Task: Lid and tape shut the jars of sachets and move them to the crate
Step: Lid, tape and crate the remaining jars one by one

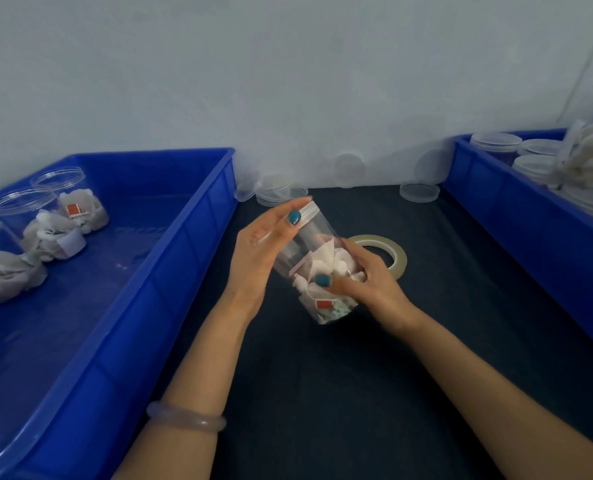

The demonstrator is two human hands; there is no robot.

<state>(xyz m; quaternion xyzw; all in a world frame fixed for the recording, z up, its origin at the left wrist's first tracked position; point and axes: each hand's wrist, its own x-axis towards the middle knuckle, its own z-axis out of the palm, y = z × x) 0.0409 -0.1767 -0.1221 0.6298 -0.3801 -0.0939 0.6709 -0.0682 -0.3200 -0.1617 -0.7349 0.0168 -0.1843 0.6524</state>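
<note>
Jar (317,268) of sachets: clear cylindrical plastic, held by us above the dark tabletop (426,358) at mid-frame, tilted with its lidded end up and away from us and its base toward us. Left hand (264,251) lies along the jar's upper left side, palm against the wall, fingers extended and pressed together, thumb tip resting on the translucent lid (310,210) at its rim; the thumbnail is painted teal. Right hand (367,278) cups the lower right side from behind, fingers curled around the wall, thumb laid across the front over the contents. Whether tape already runs round the lid seam we cannot tell. Sachets (326,268) inside are white, soft and crumpled, filling the lower half; one carries a small red tag near the base. A pale, smooth bangle (186,418) sits on the left forearm. Tape roll (383,252), a flat, glossy, pale ring, lies on the tabletop just behind the right hand, partly hidden by it. Left blue crate (170,258), rigid moulded plastic with ribbed walls, holds open-topped clear jars (42,216) with similar white sachets, grouped at its far left. Loose round clear lids (419,192) rest along the wall at the table's back edge. Right blue crate (489,188) holds stacked clear lids (496,143).
</note>
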